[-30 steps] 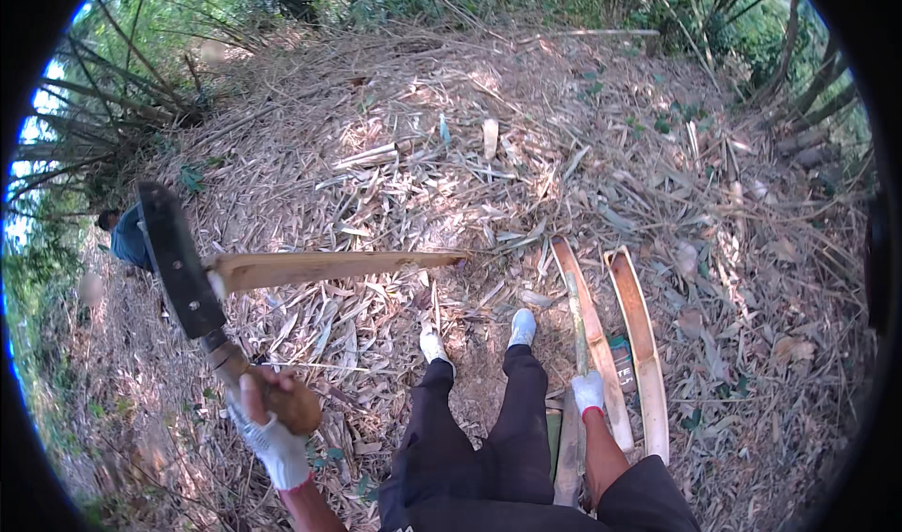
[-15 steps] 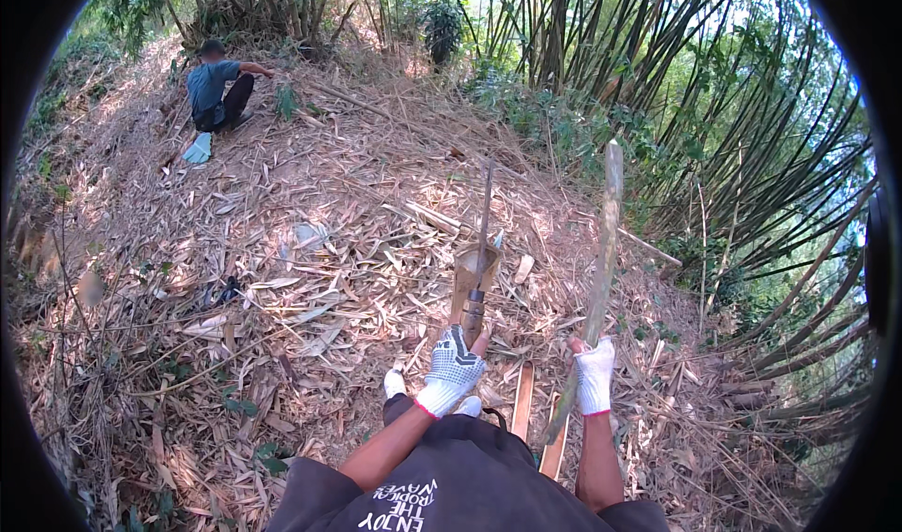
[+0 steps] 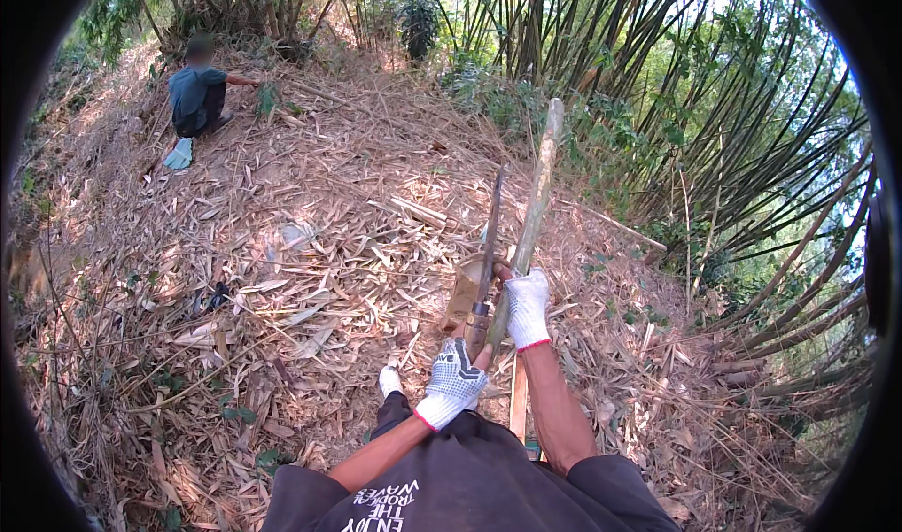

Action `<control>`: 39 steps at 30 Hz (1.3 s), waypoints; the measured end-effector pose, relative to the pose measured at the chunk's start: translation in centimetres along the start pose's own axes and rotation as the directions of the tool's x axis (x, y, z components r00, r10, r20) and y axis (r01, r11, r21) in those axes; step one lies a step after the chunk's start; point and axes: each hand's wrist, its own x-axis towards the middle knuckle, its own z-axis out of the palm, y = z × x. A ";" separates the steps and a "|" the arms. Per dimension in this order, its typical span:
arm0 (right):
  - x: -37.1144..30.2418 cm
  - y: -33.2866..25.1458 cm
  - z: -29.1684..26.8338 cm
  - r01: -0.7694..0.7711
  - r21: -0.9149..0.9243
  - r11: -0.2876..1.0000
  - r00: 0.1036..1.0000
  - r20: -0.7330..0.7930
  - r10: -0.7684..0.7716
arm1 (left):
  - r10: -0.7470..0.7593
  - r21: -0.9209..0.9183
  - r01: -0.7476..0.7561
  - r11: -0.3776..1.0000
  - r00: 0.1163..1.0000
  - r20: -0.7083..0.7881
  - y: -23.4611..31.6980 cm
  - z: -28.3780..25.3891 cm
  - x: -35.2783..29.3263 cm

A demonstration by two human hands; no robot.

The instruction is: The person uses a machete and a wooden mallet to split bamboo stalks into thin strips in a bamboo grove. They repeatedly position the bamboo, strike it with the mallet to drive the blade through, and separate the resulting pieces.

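Observation:
My left hand [image 3: 453, 382], in a white knit glove with grey dots, is closed round the wooden handle of a machete [image 3: 491, 236]. Its long dark blade points up and away from me. My right hand [image 3: 528, 308], gloved in white, grips a greenish-brown wooden pole [image 3: 539, 189] that slants away to the upper right. The pole's near end reaches my left thumb; whether they touch I cannot tell. Blade and pole run close side by side. Just beyond my hands, a cut wooden stump [image 3: 461, 299] shows partly behind the machete.
Dry bamboo leaves [image 3: 310, 316] cover the sloping ground. A flat wooden strip [image 3: 519, 400] lies by my body. Cut bamboo pieces [image 3: 419, 213] lie past the stump. Another person [image 3: 197, 91] squats at the far left. Bamboo clumps [image 3: 733, 147] rise on the right.
My right hand has moved left and forward with the pole, bringing it beside the machete. The pole's near end has come up to my left hand. My view has shifted slightly right.

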 end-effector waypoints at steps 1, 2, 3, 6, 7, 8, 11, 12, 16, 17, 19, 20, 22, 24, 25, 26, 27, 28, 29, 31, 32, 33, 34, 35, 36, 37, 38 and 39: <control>-0.2 0.2 0.2 -0.015 -0.024 1.000 0.999 -0.037 0.015 | 0.010 0.004 -0.010 1.000 1.000 0.006 0.1 -0.2 0.1; -0.7 -0.2 0.4 -0.034 -0.052 0.998 0.997 -0.071 0.030 | -0.057 0.022 0.056 0.998 0.997 0.043 0.4 -0.6 0.1; -1.1 -0.7 0.6 -0.053 -0.079 0.995 0.993 -0.105 0.044 | -0.123 0.042 0.120 0.992 0.989 0.080 0.9 -1.0 0.1; -2.5 -1.2 0.5 0.034 -0.019 0.999 0.995 -0.098 -0.035 | -0.127 0.013 0.126 0.992 0.986 0.105 1.3 -1.6 -0.3; -2.7 -0.7 0.5 0.018 -0.070 0.997 0.993 -0.115 -0.026 | -0.096 -0.012 0.097 0.995 0.991 0.099 1.4 -1.7 -0.5; -2.9 -0.4 0.4 0.000 -0.121 0.993 0.990 -0.137 -0.016 | -0.095 -0.015 0.098 0.995 0.990 0.107 1.4 -1.7 -0.7; -3.8 -0.2 0.3 0.034 -0.180 0.983 0.980 -0.188 -0.068 | -0.136 0.045 0.131 0.990 0.983 0.126 2.4 -2.2 -1.4; -4.4 -0.7 0.5 0.060 -0.188 0.980 0.975 -0.199 -0.098 | -0.178 0.112 0.164 0.980 0.975 0.130 3.0 -2.6 -1.6; -5.1 -0.3 -0.1 0.058 -0.091 0.994 0.987 -0.142 -0.071 | -0.158 0.074 0.148 0.986 0.975 0.154 3.4 -3.4 -1.8; -4.9 0.1 -0.3 0.056 -0.138 0.989 0.985 -0.156 -0.078 | -0.166 0.066 0.157 0.985 0.968 0.186 3.4 -3.5 -1.7; -4.8 1.0 -0.6 0.055 -0.110 0.992 0.985 -0.155 -0.072 | -0.156 0.110 0.136 0.985 0.969 0.194 3.2 -3.3 -1.9; -5.0 0.5 -0.3 0.057 -0.098 0.994 0.986 -0.148 -0.072 | -0.151 0.128 0.129 0.983 0.972 0.179 3.1 -3.2 -2.1; -5.5 -0.7 -0.4 -0.005 -0.113 0.994 0.991 -0.130 -0.010 | -0.141 0.163 0.116 0.980 0.979 0.150 2.9 -3.0 -2.3; -6.0 -1.9 -0.4 -0.011 -0.173 0.985 0.990 -0.138 -0.013 | -0.153 0.166 0.125 0.978 0.973 0.172 2.8 -2.9 -2.2; -6.0 -2.1 -0.5 0.011 -0.226 0.974 0.988 -0.151 -0.046 | -0.160 0.168 0.129 0.977 0.970 0.183 2.7 -2.8 -2.2; -5.9 -2.3 -0.9 0.034 -0.278 0.960 0.982 -0.167 -0.084 | -0.165 0.153 0.138 0.979 0.969 0.183 2.8 -2.6 -2.1; -5.1 -0.9 -1.6 0.023 -0.194 0.981 0.990 -0.131 -0.049 | -0.170 0.138 0.146 0.980 0.968 0.183 2.9 -2.4 -2.1; -5.1 -1.3 -2.0 0.104 -0.267 0.958 0.979 -0.143 -0.146 | -0.181 0.125 0.160 0.979 0.967 0.181 2.7 -2.2 -2.1; -5.2 -1.8 -2.4 0.182 -0.338 0.923 0.959 -0.148 -0.243 | -0.131 0.102 0.117 0.988 0.981 0.145 2.4 -2.0 -2.1; -5.3 -3.0 -4.2 0.271 -0.317 0.909 0.938 -0.127 -0.324 | -0.128 0.142 0.108 0.984 0.981 0.145 2.9 -1.7 -2.2; -5.7 -4.5 -5.0 0.245 -0.509 0.825 0.928 -0.124 -0.352 | -0.132 0.164 0.109 0.980 0.982 0.138 3.0 -1.7 -2.1; -6.1 -6.3 -6.2 0.313 -0.558 0.768 0.905 -0.070 -0.420 | -0.130 0.225 0.096 0.970 0.981 0.144 2.7 -1.5 -2.1; -6.3 -7.5 -7.2 0.379 -0.599 0.705 0.876 -0.013 -0.481 | -0.140 0.192 0.113 0.975 0.981 0.133 2.4 -1.3 -2.1; -6.3 -7.8 -8.0 0.388 -0.617 0.685 0.882 0.032 -0.471 | -0.153 0.160 0.134 0.978 0.982 0.112 2.1 -1.4 -2.1; -6.2 -7.9 -9.2 0.392 -0.638 0.662 0.884 0.064 -0.462 | -0.156 0.126 0.143 0.982 0.983 0.101 1.9 -1.2 -2.0; -6.2 -8.2 -10.2 0.398 -0.659 0.638 0.887 0.098 -0.452 | -0.194 0.112 0.180 0.977 0.972 0.135 1.9 -1.1 -1.9; -6.0 -8.8 -11.0 0.446 -0.675 0.588 0.867 0.162 -0.471 | -0.237 0.102 0.223 0.970 0.958 0.159 1.9 -1.3 -1.6; -6.2 -10.0 -12.0 0.482 -0.696 0.533 0.848 0.217 -0.483 | -0.274 0.089 0.261 0.961 0.941 0.199 2.3 -1.3 -1.2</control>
